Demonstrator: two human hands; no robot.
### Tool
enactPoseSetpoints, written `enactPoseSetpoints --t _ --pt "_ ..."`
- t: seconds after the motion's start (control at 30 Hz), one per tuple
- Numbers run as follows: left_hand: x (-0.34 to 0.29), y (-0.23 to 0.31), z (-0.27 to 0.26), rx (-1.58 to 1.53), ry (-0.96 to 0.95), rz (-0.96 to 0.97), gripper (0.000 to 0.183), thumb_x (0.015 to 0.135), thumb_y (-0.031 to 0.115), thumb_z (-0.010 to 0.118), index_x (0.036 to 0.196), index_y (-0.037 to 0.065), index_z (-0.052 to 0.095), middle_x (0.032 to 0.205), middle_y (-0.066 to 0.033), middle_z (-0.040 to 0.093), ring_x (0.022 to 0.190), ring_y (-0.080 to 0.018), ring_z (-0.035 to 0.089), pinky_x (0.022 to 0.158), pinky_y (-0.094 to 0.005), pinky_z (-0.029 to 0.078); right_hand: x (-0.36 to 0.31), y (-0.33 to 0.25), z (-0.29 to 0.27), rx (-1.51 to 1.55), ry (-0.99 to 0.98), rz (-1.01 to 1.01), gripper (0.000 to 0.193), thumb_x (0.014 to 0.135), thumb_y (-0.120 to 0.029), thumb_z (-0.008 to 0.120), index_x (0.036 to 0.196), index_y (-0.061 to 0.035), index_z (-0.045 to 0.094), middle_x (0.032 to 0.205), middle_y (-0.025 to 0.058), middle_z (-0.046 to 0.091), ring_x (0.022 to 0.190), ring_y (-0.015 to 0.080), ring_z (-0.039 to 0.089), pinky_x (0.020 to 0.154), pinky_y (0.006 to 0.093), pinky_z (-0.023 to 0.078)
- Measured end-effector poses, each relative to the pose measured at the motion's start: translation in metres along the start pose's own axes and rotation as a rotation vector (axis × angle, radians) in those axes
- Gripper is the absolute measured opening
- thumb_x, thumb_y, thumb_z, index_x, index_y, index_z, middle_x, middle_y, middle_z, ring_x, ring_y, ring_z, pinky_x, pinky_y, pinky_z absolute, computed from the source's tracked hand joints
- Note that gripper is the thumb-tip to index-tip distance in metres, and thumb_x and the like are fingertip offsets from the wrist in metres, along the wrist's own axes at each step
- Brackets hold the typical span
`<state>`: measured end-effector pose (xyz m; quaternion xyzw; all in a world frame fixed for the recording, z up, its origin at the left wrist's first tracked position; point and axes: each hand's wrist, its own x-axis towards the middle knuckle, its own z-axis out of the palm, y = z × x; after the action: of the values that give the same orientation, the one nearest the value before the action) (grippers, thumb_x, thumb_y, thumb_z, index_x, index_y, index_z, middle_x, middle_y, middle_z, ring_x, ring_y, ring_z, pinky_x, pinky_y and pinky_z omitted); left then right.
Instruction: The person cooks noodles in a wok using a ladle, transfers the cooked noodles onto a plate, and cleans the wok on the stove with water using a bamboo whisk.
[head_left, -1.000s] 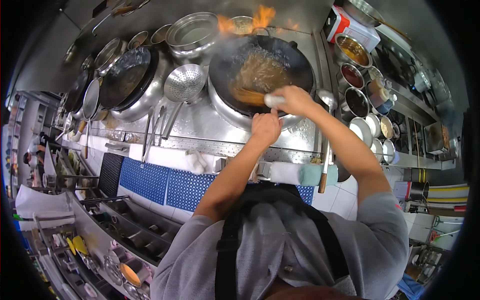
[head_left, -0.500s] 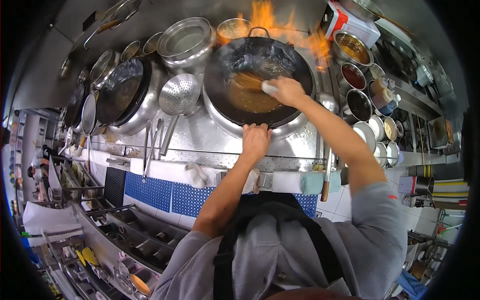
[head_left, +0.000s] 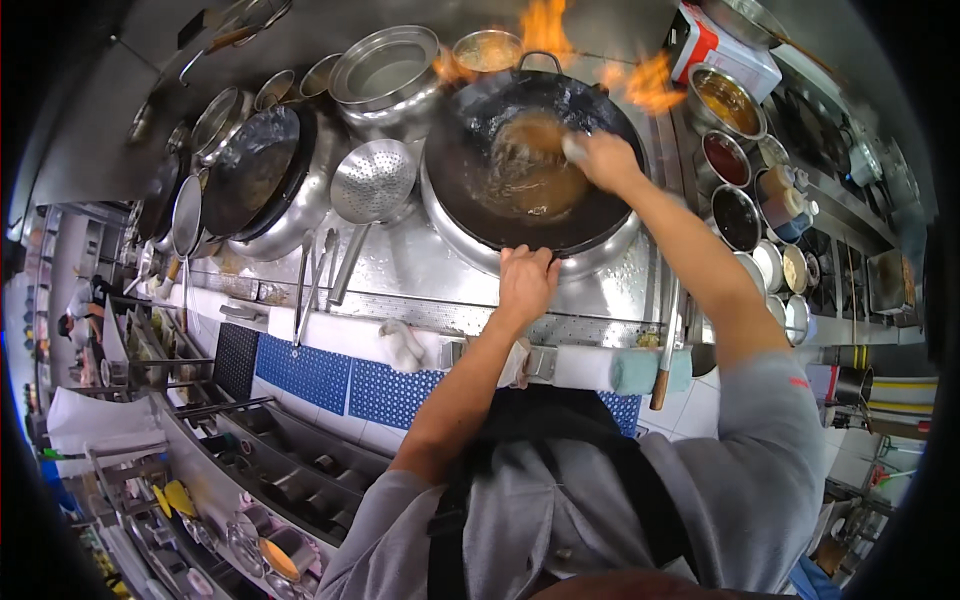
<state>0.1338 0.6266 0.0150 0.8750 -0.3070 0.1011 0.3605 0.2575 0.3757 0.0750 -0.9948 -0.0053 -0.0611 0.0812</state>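
A large black wok (head_left: 455,175) sits on the burner ring, with murky brown liquid (head_left: 545,198) swirling in it. My right hand (head_left: 608,163) is closed around the pale handle of a bamboo wok brush (head_left: 540,133), whose bristles are smeared by motion against the far inner wall. At the wok's near rim, my left hand (head_left: 527,290) is closed on the edge, fingers bent over it; whether a cloth lies beneath them I cannot tell. The wok's loop handle (head_left: 540,60) stands free at the far side.
Orange flames (head_left: 648,85) rise behind the wok. A perforated strainer ladle (head_left: 373,182) and a lidded steel pot (head_left: 385,75) stand to its left. Sauce containers (head_left: 725,160) line the right side. A wooden-handled ladle (head_left: 662,385) overhangs the counter's front edge.
The brush has swept up to the wok's far wall, stirring the liquid. My left hand stays on the rim. The flames have shrunk, and the whole view has shifted slightly.
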Motion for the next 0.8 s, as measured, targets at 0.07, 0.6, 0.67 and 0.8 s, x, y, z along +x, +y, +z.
enactPoseSetpoints --t 0.07,0.6,0.67,0.8 --pt "0.006 0.001 0.007 0.011 0.006 0.009 0.023 0.09 0.02 0.075 0.074 0.007 0.064 0.071 -0.0151 0.063 0.078 -0.0365 0.06 0.079 -0.0485 0.043 0.045 -0.022 0.016 0.028 0.056 0.122 0.025 0.093 -0.029 0.066 0.107 -0.0108 0.076 0.106 0.0177 0.076 0.101 0.0361 0.074 0.088 0.048 0.059" --pt "0.002 -0.003 -0.003 0.049 0.043 0.002 0.023 0.091 0.023 0.074 0.075 0.007 0.067 0.066 -0.0118 0.062 0.075 -0.0353 0.061 0.078 -0.0476 0.043 -0.081 0.036 -0.083 -0.181 -0.138 -0.014 0.03 0.101 -0.03 0.054 0.119 -0.0187 0.075 0.117 0.0158 0.074 0.107 0.038 0.071 0.093 0.0505 0.056" --pt "0.01 0.005 0.01 0.0 0.028 0.029 0.023 0.09 0.021 0.075 0.074 0.007 0.067 0.063 -0.0107 0.06 0.072 -0.0339 0.059 0.077 -0.0471 0.042 -0.02 0.078 -0.031 -0.189 0.066 -0.065 0.026 0.101 -0.025 0.052 0.116 -0.0164 0.071 0.114 0.0174 0.072 0.101 0.0397 0.072 0.087 0.0519 0.057" --pt "0.008 -0.001 0.009 -0.01 0.048 -0.013 0.023 0.089 0.02 0.077 0.074 0.007 0.066 0.061 -0.0103 0.058 0.07 -0.0333 0.058 0.076 -0.0467 0.042 0.027 -0.053 0.053 0.106 0.186 0.088 0.026 0.089 -0.018 0.063 0.113 -0.0136 0.073 0.108 0.0229 0.072 0.101 0.0389 0.073 0.09 0.0496 0.059"
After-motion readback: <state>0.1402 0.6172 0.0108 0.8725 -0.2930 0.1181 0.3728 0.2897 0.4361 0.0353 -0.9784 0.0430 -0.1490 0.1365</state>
